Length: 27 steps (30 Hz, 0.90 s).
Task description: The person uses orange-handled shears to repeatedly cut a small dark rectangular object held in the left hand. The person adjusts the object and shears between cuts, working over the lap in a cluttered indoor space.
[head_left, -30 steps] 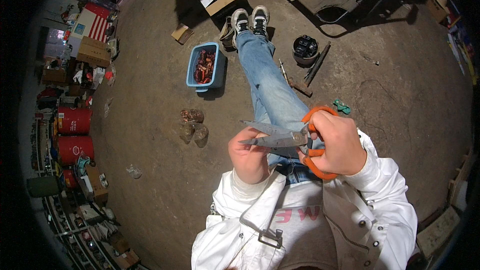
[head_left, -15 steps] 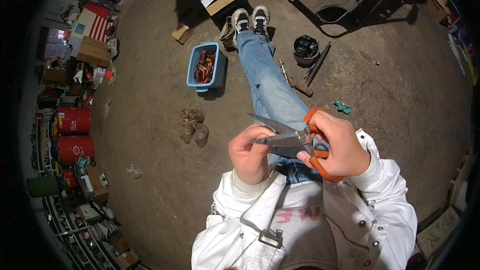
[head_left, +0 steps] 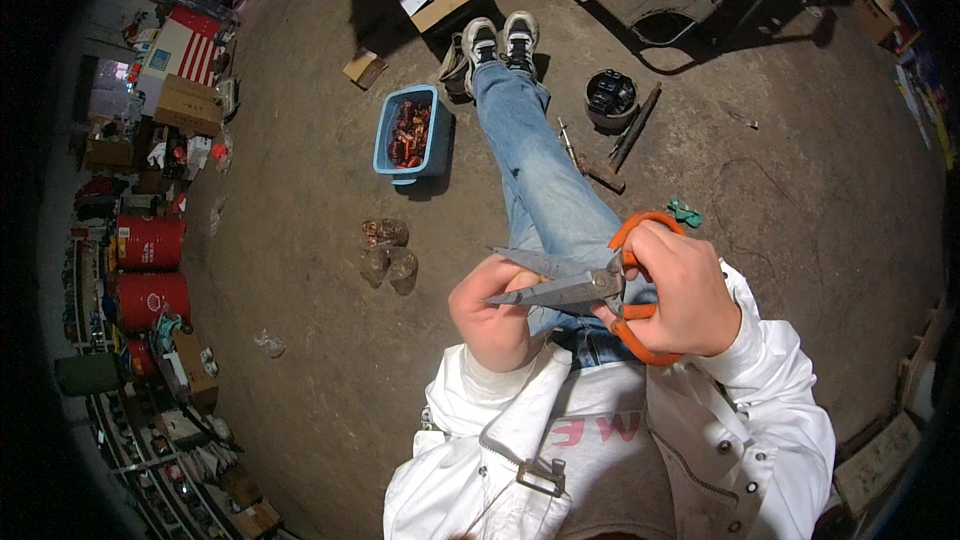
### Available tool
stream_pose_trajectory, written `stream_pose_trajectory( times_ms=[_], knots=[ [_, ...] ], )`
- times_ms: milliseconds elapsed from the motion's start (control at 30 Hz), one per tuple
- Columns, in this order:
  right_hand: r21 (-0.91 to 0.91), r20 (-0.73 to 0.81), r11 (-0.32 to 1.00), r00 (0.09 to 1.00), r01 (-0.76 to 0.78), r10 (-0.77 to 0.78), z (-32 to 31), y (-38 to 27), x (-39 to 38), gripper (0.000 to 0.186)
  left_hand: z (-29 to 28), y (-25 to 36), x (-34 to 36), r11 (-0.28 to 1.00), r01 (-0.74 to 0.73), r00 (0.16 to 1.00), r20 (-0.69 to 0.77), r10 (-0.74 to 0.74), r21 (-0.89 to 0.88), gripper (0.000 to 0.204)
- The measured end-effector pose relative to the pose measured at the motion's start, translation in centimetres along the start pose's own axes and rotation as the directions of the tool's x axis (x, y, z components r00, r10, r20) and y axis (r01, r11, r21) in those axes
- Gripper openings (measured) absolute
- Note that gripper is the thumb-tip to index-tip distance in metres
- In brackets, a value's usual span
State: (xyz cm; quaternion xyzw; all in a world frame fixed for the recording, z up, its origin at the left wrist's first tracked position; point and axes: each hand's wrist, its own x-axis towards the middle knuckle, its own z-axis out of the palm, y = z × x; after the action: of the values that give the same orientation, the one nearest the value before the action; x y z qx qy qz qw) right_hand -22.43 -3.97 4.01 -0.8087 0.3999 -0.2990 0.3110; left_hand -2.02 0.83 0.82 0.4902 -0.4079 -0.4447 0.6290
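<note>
My right hand (head_left: 683,290) grips a pair of scissors (head_left: 565,285) by its orange handles, with fingers through the loops. Its grey metal blades stand apart and point left over my lap. Behind the blade tips is my left hand (head_left: 492,315), its fingers curled together. The blades cover part of these fingers, so whatever they pinch, if anything, cannot be made out. Below the hands are my blue jeans (head_left: 545,155), legs stretched out on the floor.
A blue bin (head_left: 431,135) of reddish metal-looking pieces stands left of my legs, with several dull lumps (head_left: 388,255) nearer. On the right are a hammer (head_left: 604,177), a round pot (head_left: 612,125) of black parts and a green scrap (head_left: 684,212). Red drums (head_left: 152,242) line the left.
The scissors have turned a little, and both blades now show more fully across my left fingers. My left hand has shifted slightly left, its thumb no longer lying over the lower blade.
</note>
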Motion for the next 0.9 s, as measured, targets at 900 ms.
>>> stream_pose_trajectory(
  times_ms=[900],
  knots=[
    [0.762,0.447,0.378,0.850,-0.525,0.280,1.9,0.9,0.2,0.040,0.4,-0.3,0.7,0.984,0.005,0.994,0.107,0.014,-0.176,0.012]
  ],
)
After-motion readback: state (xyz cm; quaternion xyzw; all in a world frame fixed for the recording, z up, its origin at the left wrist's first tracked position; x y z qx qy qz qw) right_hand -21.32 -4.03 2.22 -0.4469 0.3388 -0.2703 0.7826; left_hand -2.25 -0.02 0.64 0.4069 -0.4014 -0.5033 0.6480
